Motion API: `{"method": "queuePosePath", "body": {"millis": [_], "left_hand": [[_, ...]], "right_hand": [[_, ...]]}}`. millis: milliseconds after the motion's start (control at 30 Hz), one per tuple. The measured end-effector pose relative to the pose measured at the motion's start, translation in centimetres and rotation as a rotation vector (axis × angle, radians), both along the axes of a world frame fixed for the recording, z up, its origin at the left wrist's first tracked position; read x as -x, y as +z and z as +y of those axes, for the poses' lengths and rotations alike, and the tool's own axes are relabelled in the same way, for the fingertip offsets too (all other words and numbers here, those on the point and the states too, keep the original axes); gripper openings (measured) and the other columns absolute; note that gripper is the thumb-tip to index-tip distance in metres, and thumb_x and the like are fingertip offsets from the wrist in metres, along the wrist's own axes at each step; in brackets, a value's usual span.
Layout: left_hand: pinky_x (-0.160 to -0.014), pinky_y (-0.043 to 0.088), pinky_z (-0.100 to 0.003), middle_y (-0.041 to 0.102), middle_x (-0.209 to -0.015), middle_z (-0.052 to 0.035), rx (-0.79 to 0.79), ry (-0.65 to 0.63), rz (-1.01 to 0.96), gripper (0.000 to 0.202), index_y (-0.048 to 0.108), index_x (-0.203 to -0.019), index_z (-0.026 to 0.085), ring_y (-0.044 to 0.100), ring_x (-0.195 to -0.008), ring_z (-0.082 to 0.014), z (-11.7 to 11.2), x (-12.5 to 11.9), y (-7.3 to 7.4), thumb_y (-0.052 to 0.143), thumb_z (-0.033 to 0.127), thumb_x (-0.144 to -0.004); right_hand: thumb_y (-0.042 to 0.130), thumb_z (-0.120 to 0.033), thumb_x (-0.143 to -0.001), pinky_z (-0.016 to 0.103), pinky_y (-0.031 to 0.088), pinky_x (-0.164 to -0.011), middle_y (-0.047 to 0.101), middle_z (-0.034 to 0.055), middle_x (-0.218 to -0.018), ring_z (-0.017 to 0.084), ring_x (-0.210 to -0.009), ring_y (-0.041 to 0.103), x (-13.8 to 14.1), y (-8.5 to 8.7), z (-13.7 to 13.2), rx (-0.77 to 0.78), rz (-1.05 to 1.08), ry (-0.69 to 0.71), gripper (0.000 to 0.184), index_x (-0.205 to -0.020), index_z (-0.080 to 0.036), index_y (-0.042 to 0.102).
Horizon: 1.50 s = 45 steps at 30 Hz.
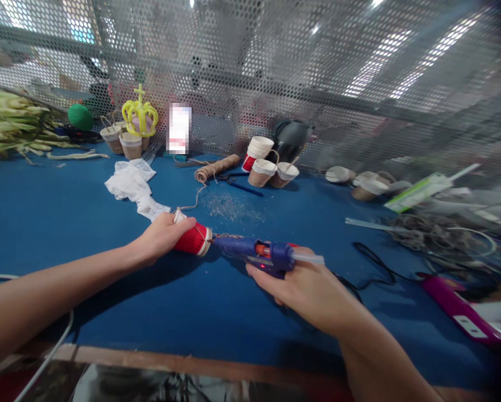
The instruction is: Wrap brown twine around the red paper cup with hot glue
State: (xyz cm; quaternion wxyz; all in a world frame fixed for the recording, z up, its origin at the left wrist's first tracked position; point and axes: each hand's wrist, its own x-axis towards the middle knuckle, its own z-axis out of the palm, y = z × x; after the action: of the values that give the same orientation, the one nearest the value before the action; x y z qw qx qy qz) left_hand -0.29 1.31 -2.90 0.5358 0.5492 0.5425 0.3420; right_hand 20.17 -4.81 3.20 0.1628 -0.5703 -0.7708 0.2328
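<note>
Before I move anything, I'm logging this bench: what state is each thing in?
Blue plastic glue gun: held by right hand, red light lit.
Red paper cup: tilted, held by left hand.
Roll of brown twine: partly unwound.
Thin white fabric: crumpled.
Bright rectangular screen: lit, upright.
Blue-handled hand tool: lying, handles spread.
White paper cup stack: nested.

The glue gun (281,258) is indigo with 1 red light (262,266), the held cup (190,239) red, the tabletop (183,312) blue.

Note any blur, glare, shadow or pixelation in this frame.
Head view: glue gun clearer than the smeared purple object at right; head view: bright streaks glare beyond the mesh screen; head view: soft shadow darkens the blue table; head view: upright white patch pixelated.
</note>
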Motion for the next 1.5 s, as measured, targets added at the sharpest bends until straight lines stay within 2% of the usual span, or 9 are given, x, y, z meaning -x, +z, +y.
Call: {"method": "queuePosePath", "body": {"millis": [167, 400, 600, 900, 1200, 1500], "left_hand": [[-0.043, 0.024, -0.023, 0.046, -0.047, 0.0025, 0.028, -0.001, -0.006, 0.032, 0.046, -0.054, 0.017, 0.037, -0.042, -0.0091, 0.24, 0.18, -0.39, 0.049, 0.043, -0.071], [-0.044, 0.024, -0.024, 0.047, -0.048, 0.0021, 0.015, -0.005, -0.021, 0.031, 0.048, -0.057, 0.017, 0.037, -0.043, -0.0097, 0.18, 0.22, -0.41, 0.050, 0.044, -0.071], [-0.044, 0.024, -0.024, 0.045, -0.047, 0.0032, 0.028, -0.011, -0.032, 0.029, 0.047, -0.055, 0.017, 0.036, -0.043, -0.0092, 0.00, -0.02, -0.07, 0.050, 0.042, -0.070], [-0.045, 0.025, -0.023, 0.046, -0.049, 0.0033, 0.004, -0.019, -0.028, 0.031, 0.046, -0.056, 0.017, 0.037, -0.044, -0.0093, 0.04, 0.21, -0.41, 0.050, 0.044, -0.071], [-0.044, 0.022, -0.023, 0.042, -0.047, 0.0040, -0.015, -0.023, 0.007, 0.034, 0.044, -0.054, 0.017, 0.033, -0.043, -0.0086, -0.10, 0.18, -0.41, 0.048, 0.045, -0.073], [-0.044, 0.021, -0.024, 0.042, -0.049, 0.0039, -0.020, -0.031, 0.014, 0.033, 0.043, -0.056, 0.018, 0.033, -0.044, -0.0090, 0.00, 0.28, -0.66, 0.047, 0.045, -0.073]], "right_hand": [[0.047, -0.023, -0.072, 0.023, 0.035, -0.046, 0.048, -0.0018, -0.050, 0.011, -0.046, 0.044, -0.05, -0.19, -0.08, -0.027, -0.034, 0.014, 0.022, -0.052, -0.021, 0.040], [0.048, -0.027, -0.076, 0.022, 0.033, -0.040, 0.044, -0.0050, -0.038, 0.009, -0.036, 0.042, -0.40, -0.09, -0.13, -0.025, -0.027, -0.050, 0.030, -0.047, -0.021, 0.039], [0.046, -0.021, -0.075, 0.022, 0.034, -0.042, 0.042, -0.0064, -0.035, 0.009, -0.037, 0.043, -0.12, -0.07, -0.01, -0.019, -0.027, -0.003, 0.025, -0.050, -0.021, 0.045], [0.047, -0.021, -0.076, 0.021, 0.035, -0.040, 0.046, -0.0061, -0.038, 0.008, -0.035, 0.044, 0.17, -0.02, 0.10, -0.035, -0.037, -0.039, 0.023, -0.053, -0.020, 0.049], [0.047, -0.024, -0.075, 0.023, 0.035, -0.040, 0.044, -0.0053, -0.035, 0.010, -0.035, 0.045, -0.21, -0.01, 0.04, 0.038, -0.003, -0.023, 0.028, -0.048, -0.021, 0.043], [0.046, -0.022, -0.074, 0.022, 0.033, -0.040, 0.045, -0.0045, -0.043, 0.009, -0.039, 0.041, 0.19, 0.30, 0.10, -0.026, 0.009, -0.041, 0.022, -0.052, -0.020, 0.046]]}}
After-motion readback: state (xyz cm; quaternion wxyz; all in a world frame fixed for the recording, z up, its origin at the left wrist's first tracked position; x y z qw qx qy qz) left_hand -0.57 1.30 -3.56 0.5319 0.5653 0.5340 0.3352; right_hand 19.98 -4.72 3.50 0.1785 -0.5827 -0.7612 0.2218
